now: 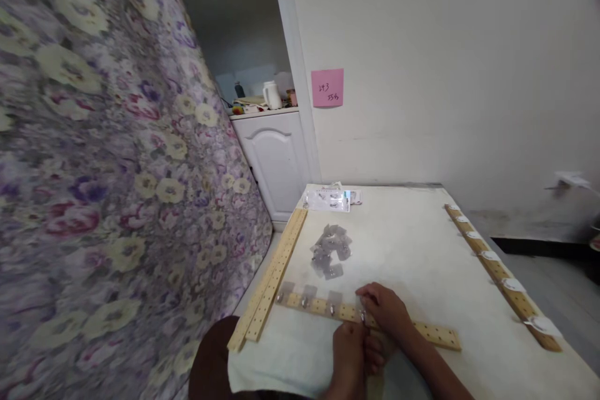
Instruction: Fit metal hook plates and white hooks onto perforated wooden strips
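Observation:
A wooden strip with holes [347, 311] lies crosswise near the table's front edge. Three clear plastic squares with metal hooks [305, 297] sit along its left part. At the strip's middle, another clear square with a metal hook [362, 314] is between my hands. My right hand [387, 309] is closed, its fingertips pinching at that square's upper edge. My left hand [349, 353] is closed just below the hook, fingers curled; what is inside them is hidden. Beyond the strip lies a loose pile of similar clear hook squares [330, 250].
Two bare perforated strips [274, 272] lie along the table's left edge. Another strip [499, 275] with several white round-backed pieces runs down the right side. Flat plastic packaging [325, 200] lies at the far left corner. A brown rounded seat [213, 359] stands by the front left.

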Action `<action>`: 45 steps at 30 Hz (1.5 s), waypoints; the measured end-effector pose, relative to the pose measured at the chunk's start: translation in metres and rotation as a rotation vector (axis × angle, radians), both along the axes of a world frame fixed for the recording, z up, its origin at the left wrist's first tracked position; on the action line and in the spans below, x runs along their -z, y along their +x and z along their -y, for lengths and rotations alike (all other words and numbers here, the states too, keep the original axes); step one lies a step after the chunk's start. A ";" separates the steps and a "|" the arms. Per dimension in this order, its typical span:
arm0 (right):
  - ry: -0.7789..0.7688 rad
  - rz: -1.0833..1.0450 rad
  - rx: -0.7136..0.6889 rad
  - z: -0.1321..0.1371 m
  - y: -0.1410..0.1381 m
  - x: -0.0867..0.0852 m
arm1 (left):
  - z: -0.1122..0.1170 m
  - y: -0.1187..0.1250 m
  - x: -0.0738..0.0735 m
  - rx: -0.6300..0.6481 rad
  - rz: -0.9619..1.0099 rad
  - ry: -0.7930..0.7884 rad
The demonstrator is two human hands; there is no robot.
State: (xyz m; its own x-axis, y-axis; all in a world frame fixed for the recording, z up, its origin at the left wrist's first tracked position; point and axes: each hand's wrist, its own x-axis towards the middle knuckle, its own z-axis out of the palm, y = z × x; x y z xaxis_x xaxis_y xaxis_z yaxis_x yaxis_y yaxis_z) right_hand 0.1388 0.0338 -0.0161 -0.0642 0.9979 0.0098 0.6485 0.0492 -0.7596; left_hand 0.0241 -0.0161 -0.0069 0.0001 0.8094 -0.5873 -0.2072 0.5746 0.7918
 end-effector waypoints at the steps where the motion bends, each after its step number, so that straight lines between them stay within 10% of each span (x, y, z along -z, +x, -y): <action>1: 0.001 -0.002 0.000 0.000 0.000 0.000 | 0.000 0.000 0.000 0.003 0.005 0.001; 32: 0.008 -0.011 0.000 0.001 0.001 -0.002 | 0.008 -0.010 0.005 0.154 0.001 0.027; 41: -0.004 -0.012 0.007 0.000 0.000 -0.006 | 0.019 -0.048 0.010 0.269 -0.679 0.871; 45: -0.012 -0.009 0.000 0.001 0.000 -0.008 | 0.020 -0.052 0.012 0.498 -0.794 0.833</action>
State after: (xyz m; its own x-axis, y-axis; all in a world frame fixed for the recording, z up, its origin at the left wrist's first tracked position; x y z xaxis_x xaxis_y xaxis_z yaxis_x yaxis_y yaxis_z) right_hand 0.1388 0.0323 -0.0082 -0.0641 0.9979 -0.0018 0.6416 0.0398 -0.7660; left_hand -0.0280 -0.0365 -0.0193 0.2928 0.9481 0.1241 0.5882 -0.2809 0.7584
